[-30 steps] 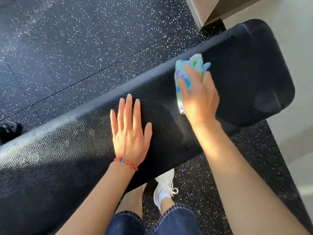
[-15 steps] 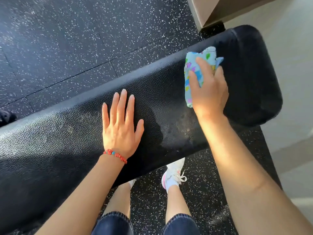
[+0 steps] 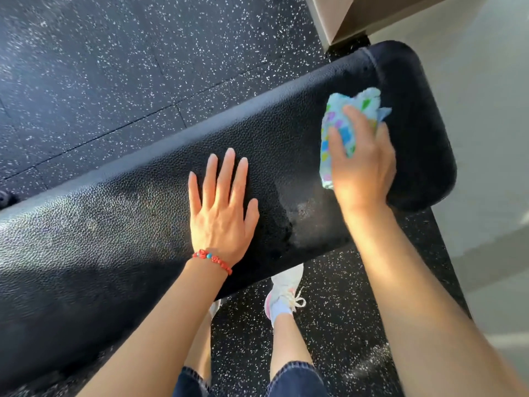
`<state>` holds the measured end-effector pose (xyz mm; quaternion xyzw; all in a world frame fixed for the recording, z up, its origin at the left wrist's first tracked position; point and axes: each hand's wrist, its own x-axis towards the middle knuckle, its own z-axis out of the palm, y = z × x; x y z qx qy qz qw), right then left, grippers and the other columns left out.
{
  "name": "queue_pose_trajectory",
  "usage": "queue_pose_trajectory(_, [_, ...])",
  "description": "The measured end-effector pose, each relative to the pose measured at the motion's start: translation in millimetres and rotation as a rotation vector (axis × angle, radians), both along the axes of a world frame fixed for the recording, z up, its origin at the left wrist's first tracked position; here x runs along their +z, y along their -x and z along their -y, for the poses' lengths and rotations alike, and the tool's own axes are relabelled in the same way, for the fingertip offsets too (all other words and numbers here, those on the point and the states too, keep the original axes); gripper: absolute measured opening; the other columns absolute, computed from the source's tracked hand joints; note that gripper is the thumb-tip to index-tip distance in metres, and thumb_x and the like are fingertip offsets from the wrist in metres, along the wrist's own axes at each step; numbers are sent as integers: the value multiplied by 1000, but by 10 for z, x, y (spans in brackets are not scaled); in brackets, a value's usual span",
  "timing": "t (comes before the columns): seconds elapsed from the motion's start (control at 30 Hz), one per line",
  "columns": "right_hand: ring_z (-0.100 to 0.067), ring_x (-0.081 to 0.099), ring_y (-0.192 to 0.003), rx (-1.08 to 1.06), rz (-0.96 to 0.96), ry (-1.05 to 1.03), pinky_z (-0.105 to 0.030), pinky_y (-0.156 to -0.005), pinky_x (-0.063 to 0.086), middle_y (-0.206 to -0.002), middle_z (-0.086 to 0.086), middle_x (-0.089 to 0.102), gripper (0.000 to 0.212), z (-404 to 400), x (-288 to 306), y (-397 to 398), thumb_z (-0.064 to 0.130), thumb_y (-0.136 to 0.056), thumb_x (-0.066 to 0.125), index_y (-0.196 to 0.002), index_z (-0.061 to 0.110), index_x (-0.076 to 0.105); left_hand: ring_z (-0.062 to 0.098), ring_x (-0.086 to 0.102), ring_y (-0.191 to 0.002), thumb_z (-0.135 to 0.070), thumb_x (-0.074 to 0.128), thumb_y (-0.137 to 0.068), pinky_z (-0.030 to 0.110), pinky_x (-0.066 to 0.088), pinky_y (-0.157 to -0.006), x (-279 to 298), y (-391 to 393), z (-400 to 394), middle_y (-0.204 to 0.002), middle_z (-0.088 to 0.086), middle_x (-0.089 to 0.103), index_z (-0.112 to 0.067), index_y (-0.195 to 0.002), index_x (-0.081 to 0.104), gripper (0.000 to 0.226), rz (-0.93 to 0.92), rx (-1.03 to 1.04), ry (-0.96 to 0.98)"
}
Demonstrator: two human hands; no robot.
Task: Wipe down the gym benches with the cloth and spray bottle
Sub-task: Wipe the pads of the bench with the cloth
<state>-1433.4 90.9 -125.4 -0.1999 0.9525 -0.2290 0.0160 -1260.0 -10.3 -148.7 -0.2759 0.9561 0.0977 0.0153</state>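
— What is the right hand [image 3: 361, 161] holding?

— A soft, bunched-up cloth [image 3: 347, 121] with bright patches. The fingers curl over the top and press it flat on the black padded gym bench [image 3: 128, 224], close to the rounded end.

— Is the cloth hard to hold?

— I don't think so. It looks light and floppy, so it can slide out if you only pinch a corner. A full hand on top of the bunch is the best hold. The bench skin looks bumpy and a bit wet just beside that hand, so the cloth should glide.

— And the left hand [image 3: 221, 207]?

— It holds nothing. It lies flat with straight fingers on the bench, near the right hand. A red bracelet [image 3: 212, 259] sits on that wrist.

— What is different from a moment ago?

— The right hand and cloth have moved farther along the bench, toward its end. The left hand stays flat.

— Where is the spray bottle?

— I can't see it.
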Motion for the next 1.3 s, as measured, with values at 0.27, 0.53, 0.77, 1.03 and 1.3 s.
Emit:
queue_pose_trajectory(0.27, [-29,59,-68,430,-119,30,-34,-53,50,-82,-13,63,32,-195,-106,-486,27,-86,61,-117,22,55,28,16,-140,-35,36,-92,48,5,-114,-5,-7,27,-152,11,28,-12,-145,31,58,-17,-11,-10])
queue_pose_trajectory(0.53, [-38,63,-81,-61,-90,7,-36,-62,52,-95,-24,61,30,-471,-78,-261,27,-87,58,-115,15,64,29,16,-140,-31,37,-93,45,1,-115,108,-347,176,-151,11,30,-11,-143,36,54,-78,-50,-39])
queue_pose_trajectory(0.77, [-22,50,-57,264,-170,38,-31,-52,46,-71,-7,59,22,-115,-132,-1567,22,-94,50,-113,19,62,29,19,-140,-30,36,-94,49,7,-114,0,-563,215,-151,9,30,-14,-144,34,52,-40,-85,-9])
queue_pose_trajectory(1.03, [-29,59,-67,-54,-143,27,-32,-55,51,-80,-15,59,29,-451,-120,-1083,24,-86,56,-112,16,65,28,17,-141,-31,36,-94,50,5,-114,-4,-554,209,-152,8,29,-16,-145,29,54,-19,-83,-14])
queue_pose_trajectory(1.3, [-19,41,-53,467,-290,-14,-29,-45,39,-63,-4,54,22,-440,-201,-1415,11,-86,62,-107,17,66,30,18,-140,-34,36,-93,52,7,-112,99,-437,77,-152,10,30,-17,-144,32,54,-50,-119,-12])
